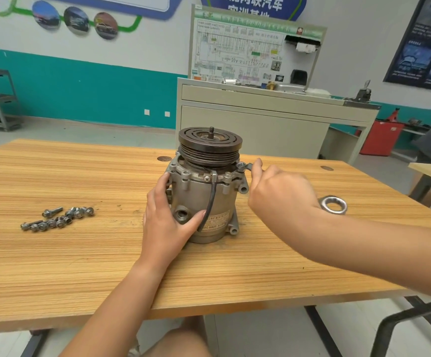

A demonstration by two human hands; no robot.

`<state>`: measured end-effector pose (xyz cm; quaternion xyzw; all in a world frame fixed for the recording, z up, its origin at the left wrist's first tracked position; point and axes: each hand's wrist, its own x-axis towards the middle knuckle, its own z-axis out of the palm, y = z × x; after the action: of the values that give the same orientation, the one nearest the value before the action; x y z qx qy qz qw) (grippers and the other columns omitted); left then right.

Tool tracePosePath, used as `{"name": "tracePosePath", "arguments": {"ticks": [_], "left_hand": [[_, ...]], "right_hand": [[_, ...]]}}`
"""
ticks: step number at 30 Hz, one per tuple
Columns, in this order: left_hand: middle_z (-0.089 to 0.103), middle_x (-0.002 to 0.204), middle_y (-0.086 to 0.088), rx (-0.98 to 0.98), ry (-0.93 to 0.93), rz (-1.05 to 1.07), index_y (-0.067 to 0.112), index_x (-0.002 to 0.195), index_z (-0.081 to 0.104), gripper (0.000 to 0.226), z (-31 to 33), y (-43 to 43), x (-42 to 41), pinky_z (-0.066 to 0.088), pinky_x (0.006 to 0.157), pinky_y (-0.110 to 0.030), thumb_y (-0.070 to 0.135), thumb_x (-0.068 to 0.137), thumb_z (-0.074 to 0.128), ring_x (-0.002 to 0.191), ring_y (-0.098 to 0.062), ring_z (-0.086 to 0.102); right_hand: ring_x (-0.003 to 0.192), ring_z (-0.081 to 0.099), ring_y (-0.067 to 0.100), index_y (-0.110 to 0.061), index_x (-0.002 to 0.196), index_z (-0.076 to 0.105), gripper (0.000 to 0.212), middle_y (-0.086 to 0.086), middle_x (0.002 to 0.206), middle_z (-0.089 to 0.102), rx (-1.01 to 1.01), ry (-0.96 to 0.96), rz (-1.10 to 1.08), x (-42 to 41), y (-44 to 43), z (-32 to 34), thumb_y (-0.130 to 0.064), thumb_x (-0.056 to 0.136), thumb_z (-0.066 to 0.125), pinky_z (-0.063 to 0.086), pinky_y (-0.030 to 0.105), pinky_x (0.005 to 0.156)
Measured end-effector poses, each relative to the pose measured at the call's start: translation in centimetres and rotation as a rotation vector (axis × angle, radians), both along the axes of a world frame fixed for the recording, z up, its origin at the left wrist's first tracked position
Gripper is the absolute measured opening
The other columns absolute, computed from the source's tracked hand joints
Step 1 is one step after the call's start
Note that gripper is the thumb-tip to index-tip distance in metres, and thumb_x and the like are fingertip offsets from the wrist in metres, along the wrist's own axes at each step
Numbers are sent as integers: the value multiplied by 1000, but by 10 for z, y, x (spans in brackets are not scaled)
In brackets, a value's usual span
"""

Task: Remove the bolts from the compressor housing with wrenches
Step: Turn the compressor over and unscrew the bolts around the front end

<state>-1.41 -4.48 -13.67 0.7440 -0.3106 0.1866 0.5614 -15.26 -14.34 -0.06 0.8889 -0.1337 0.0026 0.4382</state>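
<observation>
- Wood-grain table point(80, 266) fills the near view, with two bare forearms reaching across it.
- Against the near left side of the compressor point(209, 191) rests the left hand point(168, 215). Its fingers are spread and nearly straight, pressing on the casing rather than gripping it, and the thumb lies across the front beside a round port.
- Upright near the table's middle, the compressor carries a dark grooved pulley point(209, 145) on top and a black cable point(212, 199) down its front.
- On its right, the right hand point(278, 194) has its fingers curled tight on a wrench point(244, 166), whose ring end sits over a bolt point(240, 165) on the upper rim, just under the pulley.
- Well to the left lie the loose bolts point(57, 219) in a cluster.
- To the right, a metal ring point(333, 204) lies partly behind the right forearm.
- Beyond the table stands a grey cabinet point(260, 130) bearing a wiring board point(248, 55).
</observation>
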Motion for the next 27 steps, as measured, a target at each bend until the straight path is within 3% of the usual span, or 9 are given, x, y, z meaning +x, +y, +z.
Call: {"name": "tracePosePath", "arguments": {"ticks": [4,6,7,9,12,19,22,25,27], "left_hand": [[36,139,-5,-6,11,-11,28,146,19,99,0,1,-1,35,105,-52,35,67,80,129,-19,37],[36,139,-5,-4,12,-14,29,146,19,99,0,1,-1,35,105,-52,33,68,80,130,-19,37],[36,139,-5,-4,12,-15,30,145,18,99,0,1,-1,35,105,-52,33,68,80,130,-19,36],[36,139,-5,-5,14,-15,33,144,17,98,1,1,-1,34,106,-51,33,69,80,130,-19,36],[35,139,-2,-12,18,-17,40,141,15,98,2,1,-3,34,107,-52,34,69,80,130,-18,36],[36,139,-3,-17,14,-20,37,142,17,98,2,2,-1,35,105,-53,32,68,80,130,-17,36],[36,138,-2,-10,4,-18,44,137,13,97,3,3,-2,36,104,-53,33,68,80,129,-16,37],[36,138,0,-7,8,-13,48,135,12,97,3,4,-1,36,104,-53,35,68,79,128,-15,36],[36,139,0,-4,7,-13,51,134,11,96,3,5,-2,37,104,-53,36,68,79,128,-15,36]], "right_hand": [[84,57,27,14,138,16,55,22,128,40,-1,52,-7,1,-1,10,13,87,37,26,28,36],[56,46,24,7,140,19,57,17,99,50,0,25,-10,-4,-11,17,9,88,41,24,28,35],[47,35,21,6,140,19,57,14,77,44,1,-2,-17,-5,-15,19,7,88,42,23,28,34],[43,27,19,4,141,18,59,6,61,30,-3,-37,-19,-5,-25,17,5,87,43,21,28,33],[45,28,17,-3,144,12,60,2,62,28,16,-73,65,-1,-43,11,-1,90,39,20,27,35],[52,44,17,-18,130,35,42,-4,66,44,30,-177,253,23,-109,17,-4,91,40,24,26,40],[74,62,27,-4,114,56,30,8,85,66,230,-302,395,52,-116,5,6,88,45,49,35,60],[66,65,35,6,91,67,19,18,76,69,473,-529,617,76,-110,-20,13,79,55,54,44,63],[75,64,37,3,101,66,21,18,84,70,583,-574,585,83,-107,-31,5,85,52,52,44,63]]}}
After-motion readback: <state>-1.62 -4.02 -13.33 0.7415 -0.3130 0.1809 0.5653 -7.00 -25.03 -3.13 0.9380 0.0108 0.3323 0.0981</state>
